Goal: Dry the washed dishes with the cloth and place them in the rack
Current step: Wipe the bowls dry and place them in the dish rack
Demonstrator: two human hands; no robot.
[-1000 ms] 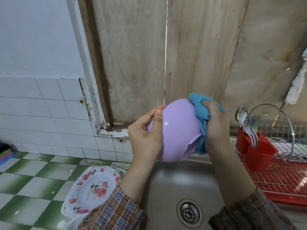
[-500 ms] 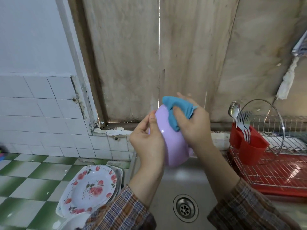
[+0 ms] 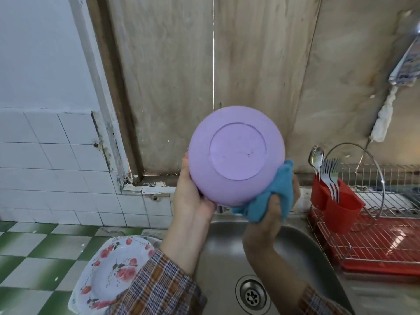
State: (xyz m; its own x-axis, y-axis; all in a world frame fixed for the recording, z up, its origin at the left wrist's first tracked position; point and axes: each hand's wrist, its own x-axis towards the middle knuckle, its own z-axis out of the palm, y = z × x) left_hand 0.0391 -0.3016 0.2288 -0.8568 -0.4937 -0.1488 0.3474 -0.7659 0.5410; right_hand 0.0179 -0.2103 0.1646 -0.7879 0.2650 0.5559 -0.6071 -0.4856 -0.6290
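Note:
A lilac plastic bowl (image 3: 236,153) is held up over the sink with its flat base turned toward me. My left hand (image 3: 193,196) grips its lower left rim; the fingers are hidden behind the bowl. My right hand (image 3: 275,212) clutches a bunched blue cloth (image 3: 270,198) against the bowl's lower right side. The wire dish rack (image 3: 381,242) with a red tray stands to the right of the sink, apart from both hands.
A red cutlery cup (image 3: 336,208) on the rack holds a spoon and forks. Floral plates (image 3: 113,271) are stacked on the green-checked counter at lower left. The steel sink (image 3: 227,251) with its drain lies below my hands. A wooden panel wall rises behind.
The bowl has been turned so its base faces me. The cloth moved from the bowl's top edge down to its lower right side.

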